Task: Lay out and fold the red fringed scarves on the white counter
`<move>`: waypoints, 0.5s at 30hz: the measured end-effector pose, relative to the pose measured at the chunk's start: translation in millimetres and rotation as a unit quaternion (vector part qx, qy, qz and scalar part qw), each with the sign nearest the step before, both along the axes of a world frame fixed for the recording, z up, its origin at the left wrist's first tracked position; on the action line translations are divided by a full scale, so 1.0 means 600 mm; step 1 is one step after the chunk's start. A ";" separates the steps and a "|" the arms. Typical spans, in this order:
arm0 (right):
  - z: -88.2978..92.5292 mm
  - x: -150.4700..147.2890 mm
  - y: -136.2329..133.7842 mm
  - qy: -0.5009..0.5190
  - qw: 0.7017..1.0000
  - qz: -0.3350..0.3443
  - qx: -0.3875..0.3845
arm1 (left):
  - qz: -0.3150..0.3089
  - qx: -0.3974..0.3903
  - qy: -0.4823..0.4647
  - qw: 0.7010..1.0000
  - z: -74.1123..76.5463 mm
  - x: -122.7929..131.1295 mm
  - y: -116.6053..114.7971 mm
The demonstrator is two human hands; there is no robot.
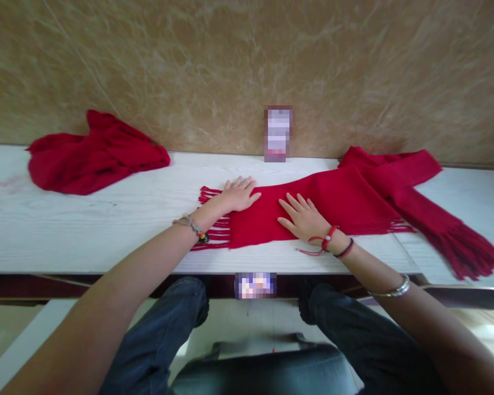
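Note:
A red fringed scarf lies spread along the white tabletop, with its tassels pointing left. Palm down, my left hand rests on the scarf's upper left corner beside the tassels, fingers stretched out. My right hand lies flat on the middle of the same scarf, its fingers spread. Neither hand grips the cloth. Toward the right the red cloth overlaps in loose layers, and a fringed end slants down to the table's front edge. I cannot tell whether that end belongs to a second scarf.
A crumpled red cloth sits on the left of the white table, against the marbled brown wall. A blurred card stands by the wall. Another blurred item shows at the front edge. My legs are below the table.

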State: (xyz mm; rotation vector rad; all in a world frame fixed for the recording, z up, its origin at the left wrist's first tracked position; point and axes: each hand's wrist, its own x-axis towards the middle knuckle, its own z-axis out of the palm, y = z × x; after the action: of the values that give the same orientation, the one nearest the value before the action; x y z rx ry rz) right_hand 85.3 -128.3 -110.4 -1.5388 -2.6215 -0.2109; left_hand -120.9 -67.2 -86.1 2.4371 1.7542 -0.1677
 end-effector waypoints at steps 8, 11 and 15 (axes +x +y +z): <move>0.016 -0.014 0.017 0.026 0.999 -0.004 0.018 | -0.099 0.029 -0.027 0.994 -0.007 0.038 -0.029; 0.012 -0.020 0.018 0.009 1.000 -0.002 -0.018 | -0.086 0.001 -0.030 0.996 -0.010 0.035 -0.032; 0.024 -0.019 0.003 0.018 1.000 0.008 -0.009 | -0.092 0.006 -0.041 0.995 -0.003 0.029 -0.015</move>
State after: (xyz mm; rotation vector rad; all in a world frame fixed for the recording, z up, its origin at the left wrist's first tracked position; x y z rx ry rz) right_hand 73.7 -126.3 -95.9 -1.5129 -2.6130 -0.1580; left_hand -103.5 -76.3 -88.1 2.5739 1.5006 -0.0750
